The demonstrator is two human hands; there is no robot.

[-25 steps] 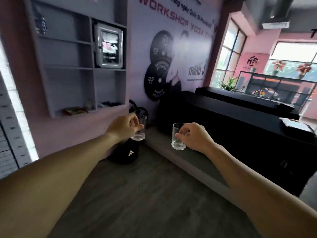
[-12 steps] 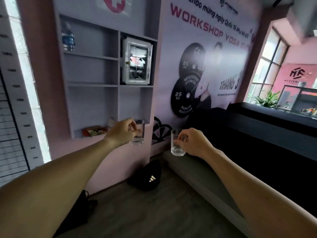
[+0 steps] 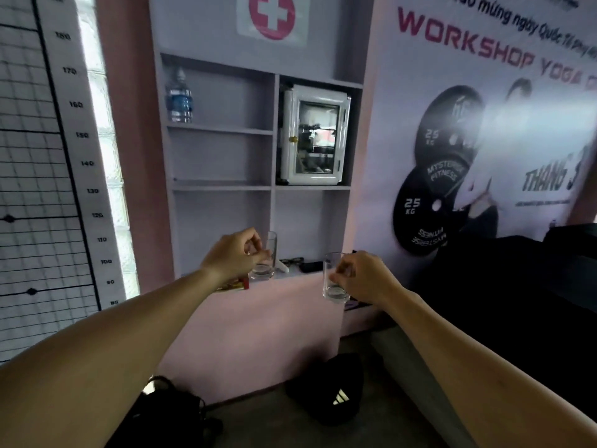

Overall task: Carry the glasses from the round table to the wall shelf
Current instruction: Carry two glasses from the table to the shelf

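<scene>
A pale wall shelf (image 3: 223,185) fills the pink wall ahead, a first-aid cabinet (image 3: 315,137) in one bay and small clutter (image 3: 303,265) on its lowest board. The left hand (image 3: 231,258) pinches a glass (image 3: 265,255) by the rim, level with that board; the right hand (image 3: 363,278) pinches a second glass (image 3: 334,276), lower and right of the shelf. Such fingertip grips could slip, and either glass might clip the shelf edge or the clutter when set down.
</scene>
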